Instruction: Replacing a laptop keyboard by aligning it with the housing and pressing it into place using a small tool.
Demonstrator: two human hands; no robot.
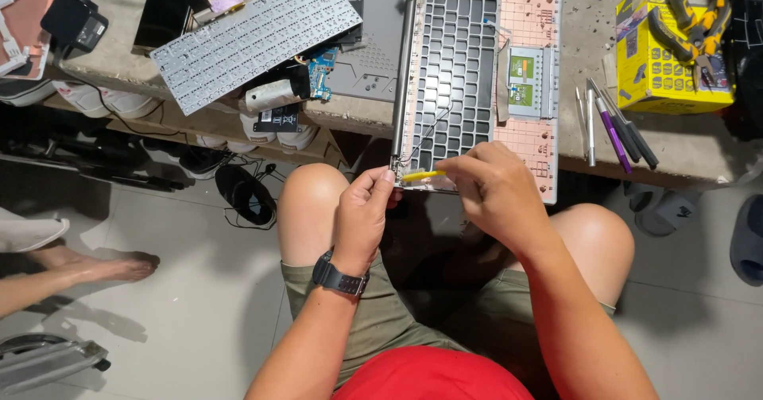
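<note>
A stripped laptop palmrest frame (pixel 524 34), pinkish inside with an empty grey keyboard grid, lies on the workbench and hangs over its front edge. My left hand (pixel 363 213), with a black watch on the wrist, pinches the frame's near left corner by the hinge. My right hand (pixel 493 193) holds a thin yellow tool (pixel 421 176) whose tip points at that same corner. A thin wire (pixel 429 130) runs across the grid toward the corner.
A removed keyboard (pixel 254 38) lies tilted at the back left over a grey laptop cover (pixel 373 58). Several screwdrivers and tweezers (pixel 616 126) lie right of the frame, beside a yellow box (pixel 668 74) with pliers on top. Another person's foot (pixel 103 266) rests on the floor at left.
</note>
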